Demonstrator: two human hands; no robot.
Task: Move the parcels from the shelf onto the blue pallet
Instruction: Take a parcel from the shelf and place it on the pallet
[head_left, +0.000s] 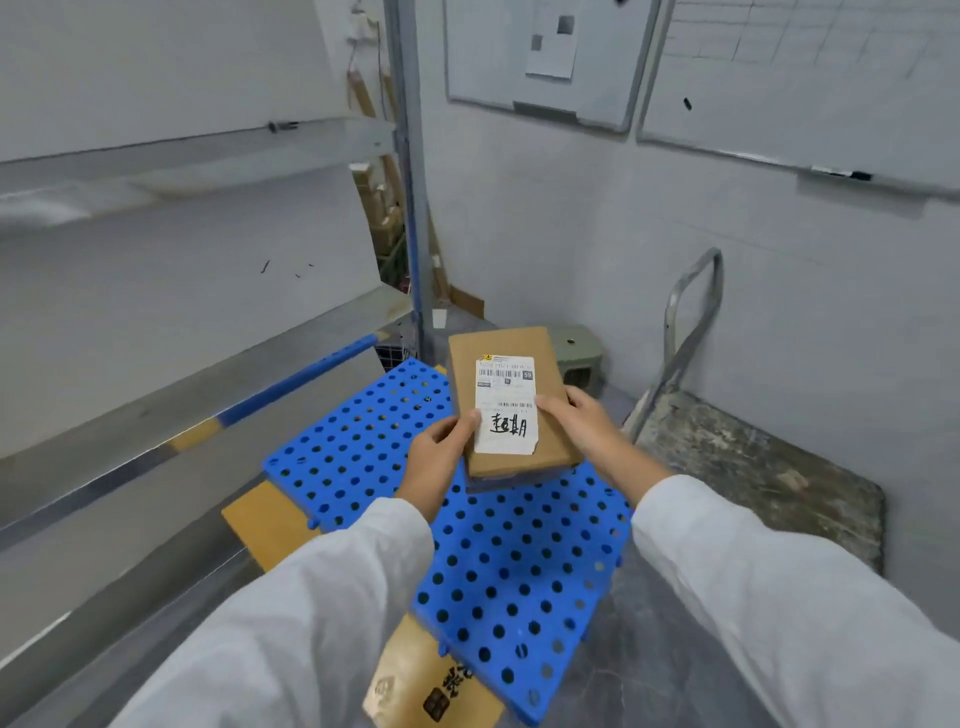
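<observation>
A brown cardboard parcel (511, 343) with a white shipping label and black handwriting is held over the far part of the blue perforated pallet (498, 561). My left hand (441, 462) grips its near left edge, thumb on the label. My right hand (582, 421) grips its near right edge. A darker flat shape shows just under the parcel's near end; I cannot tell what it is. The grey metal shelf (171, 322) on the left has bare boards.
Flattened cardboard (270, 525) lies under the pallet on the floor. A dirty platform trolley (753, 467) with a metal handle stands to the right by the wall. A shelf upright (415, 208) rises behind the pallet. Whiteboards (545, 67) hang on the far wall.
</observation>
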